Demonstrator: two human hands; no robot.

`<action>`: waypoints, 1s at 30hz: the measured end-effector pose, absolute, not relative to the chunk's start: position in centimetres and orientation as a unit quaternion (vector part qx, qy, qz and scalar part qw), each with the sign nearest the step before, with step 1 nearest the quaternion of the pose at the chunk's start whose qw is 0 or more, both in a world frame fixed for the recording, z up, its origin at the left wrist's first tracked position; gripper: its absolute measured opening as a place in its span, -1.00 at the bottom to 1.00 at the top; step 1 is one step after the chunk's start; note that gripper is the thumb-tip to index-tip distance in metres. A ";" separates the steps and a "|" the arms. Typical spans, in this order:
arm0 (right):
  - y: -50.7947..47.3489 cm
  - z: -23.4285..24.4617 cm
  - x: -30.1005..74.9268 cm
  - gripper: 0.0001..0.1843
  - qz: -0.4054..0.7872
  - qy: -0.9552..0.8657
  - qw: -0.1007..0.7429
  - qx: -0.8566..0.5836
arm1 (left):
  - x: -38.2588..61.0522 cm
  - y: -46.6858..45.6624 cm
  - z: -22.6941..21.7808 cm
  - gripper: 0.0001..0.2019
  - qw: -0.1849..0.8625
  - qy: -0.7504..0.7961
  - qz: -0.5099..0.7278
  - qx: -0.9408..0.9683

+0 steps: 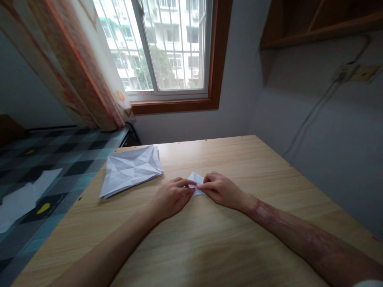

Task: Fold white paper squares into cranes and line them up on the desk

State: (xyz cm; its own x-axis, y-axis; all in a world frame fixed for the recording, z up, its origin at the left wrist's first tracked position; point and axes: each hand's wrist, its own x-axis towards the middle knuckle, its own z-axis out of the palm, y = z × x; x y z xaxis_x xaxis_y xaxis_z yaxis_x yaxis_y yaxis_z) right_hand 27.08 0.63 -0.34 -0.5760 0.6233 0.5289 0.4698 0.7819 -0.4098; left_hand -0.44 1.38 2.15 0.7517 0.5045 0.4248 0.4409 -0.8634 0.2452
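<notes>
A small folded white paper piece [196, 178] lies on the wooden table [227, 239] near its middle. My left hand [172, 196] rests on the table with its fingertips pinched on the paper's left edge. My right hand [220, 188] comes from the right, fingers curled, pressing the same paper from the other side. The fingertips of both hands meet over the paper and hide its near part.
A stack of creased white paper sheets [131, 169] lies on the table to the left, beyond my left hand. A bed with a checked cover [44, 167] stands left of the table. A window, a curtain and a wall shelf are behind.
</notes>
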 end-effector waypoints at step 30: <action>0.0 1.0 28.1 -0.58 0.026 -0.906 0.319 -0.276 | -2.2 1.1 3.0 -0.74 0.060 0.146 0.248 0.956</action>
